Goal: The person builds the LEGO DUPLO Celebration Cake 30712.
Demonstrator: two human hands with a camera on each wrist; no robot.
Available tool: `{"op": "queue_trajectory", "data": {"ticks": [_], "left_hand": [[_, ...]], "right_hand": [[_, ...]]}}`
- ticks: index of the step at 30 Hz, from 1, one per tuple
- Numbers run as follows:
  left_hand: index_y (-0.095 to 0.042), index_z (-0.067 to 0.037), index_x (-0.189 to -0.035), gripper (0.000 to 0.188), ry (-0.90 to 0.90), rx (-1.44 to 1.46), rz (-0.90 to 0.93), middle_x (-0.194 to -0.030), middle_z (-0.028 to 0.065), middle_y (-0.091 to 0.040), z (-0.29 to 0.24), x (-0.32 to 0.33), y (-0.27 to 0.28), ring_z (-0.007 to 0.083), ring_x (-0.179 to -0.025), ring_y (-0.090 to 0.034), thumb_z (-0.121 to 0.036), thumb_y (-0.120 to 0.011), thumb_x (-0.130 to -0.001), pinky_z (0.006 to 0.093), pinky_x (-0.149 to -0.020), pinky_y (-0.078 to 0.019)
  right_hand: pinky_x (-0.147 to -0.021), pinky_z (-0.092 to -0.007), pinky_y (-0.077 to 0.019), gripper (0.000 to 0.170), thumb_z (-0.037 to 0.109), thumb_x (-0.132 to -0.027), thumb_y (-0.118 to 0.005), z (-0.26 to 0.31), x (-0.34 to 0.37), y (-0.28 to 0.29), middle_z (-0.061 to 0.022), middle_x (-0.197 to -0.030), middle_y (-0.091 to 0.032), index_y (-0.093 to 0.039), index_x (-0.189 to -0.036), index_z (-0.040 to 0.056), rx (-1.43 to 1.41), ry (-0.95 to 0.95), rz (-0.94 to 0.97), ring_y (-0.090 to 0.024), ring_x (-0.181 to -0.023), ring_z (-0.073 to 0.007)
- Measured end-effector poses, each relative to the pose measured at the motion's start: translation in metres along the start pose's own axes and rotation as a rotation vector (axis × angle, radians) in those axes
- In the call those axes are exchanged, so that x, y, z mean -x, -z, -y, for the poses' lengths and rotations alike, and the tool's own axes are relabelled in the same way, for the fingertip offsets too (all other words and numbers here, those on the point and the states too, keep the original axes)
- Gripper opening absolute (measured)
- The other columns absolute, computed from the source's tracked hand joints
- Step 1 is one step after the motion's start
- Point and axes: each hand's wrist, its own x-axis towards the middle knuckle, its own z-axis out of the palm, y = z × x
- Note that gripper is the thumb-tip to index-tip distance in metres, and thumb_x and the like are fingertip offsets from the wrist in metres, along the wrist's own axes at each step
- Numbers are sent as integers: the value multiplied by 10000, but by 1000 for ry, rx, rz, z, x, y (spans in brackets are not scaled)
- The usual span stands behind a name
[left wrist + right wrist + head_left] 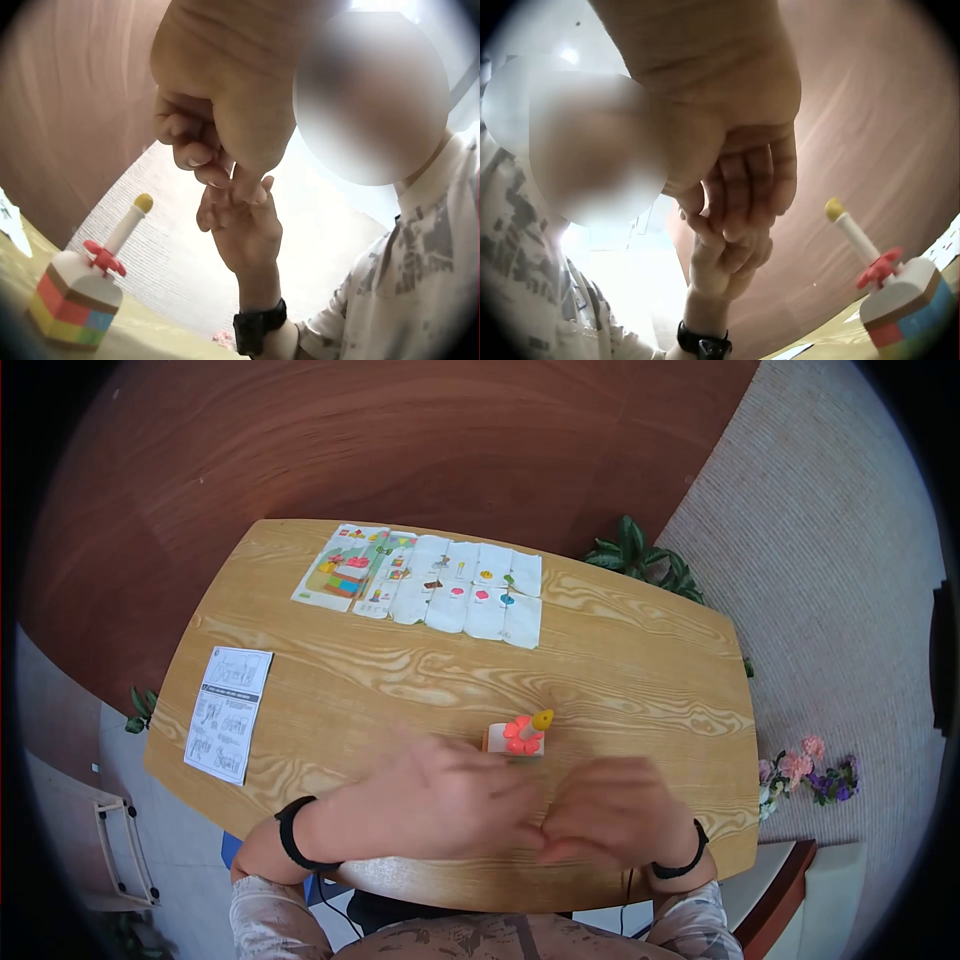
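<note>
A toy cake of building blocks (71, 296) stands on the table, with yellow, coloured and brown layers under a white top. On it sit a coral-red flower piece (522, 736) and a white candle (857, 238) with a yellow tip, tilted in the head view. My left hand (450, 795) and right hand (615, 810) are raised on the near side of the cake, blurred in the head view. Both have loosely bent fingers, and their fingertips meet or overlap in the wrist views. Nothing shows in either hand, and neither touches the cake.
An unfolded picture leaflet (460, 585) lies along the table's far side. A black-and-white instruction sheet (228, 715) lies at the left. Beyond the wooden table (640, 660) are a leafy plant (640, 555), flowers (800, 770) and a chair (800, 900) at the right.
</note>
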Motion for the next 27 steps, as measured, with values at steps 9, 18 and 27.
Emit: {"op": "queue_trajectory", "data": {"ticks": [9,18,27], "left_hand": [[-694,-74,-1023,428,51,-50,-75,-907,52,-661,-10,-11,-6,221,-838,-698,-332,-876,-734,339,-675,-576],[-740,-79,-1127,466,41,118,-186,-1032,48,-707,-8,-12,-5,234,-917,-709,-261,-904,-730,349,-771,-592],[-708,-92,-1202,603,-33,377,-96,-1121,52,-695,-6,-12,-8,265,-1018,-686,-328,-934,-695,383,-847,-587]], "right_hand": [[-523,-319,-480,323,370,-878,-800,9,-1,-6,-6,-692,-591,-626,-766,122,91,2,134,-591,-597,-185],[-522,-330,-494,248,284,-859,-790,16,-1,-4,-23,-765,-608,-628,-923,107,80,-63,156,-632,-622,-193],[-550,-350,-499,233,263,-952,-729,18,-1,-10,-23,-850,-585,-565,-882,113,-248,53,229,-623,-754,-212]]}}
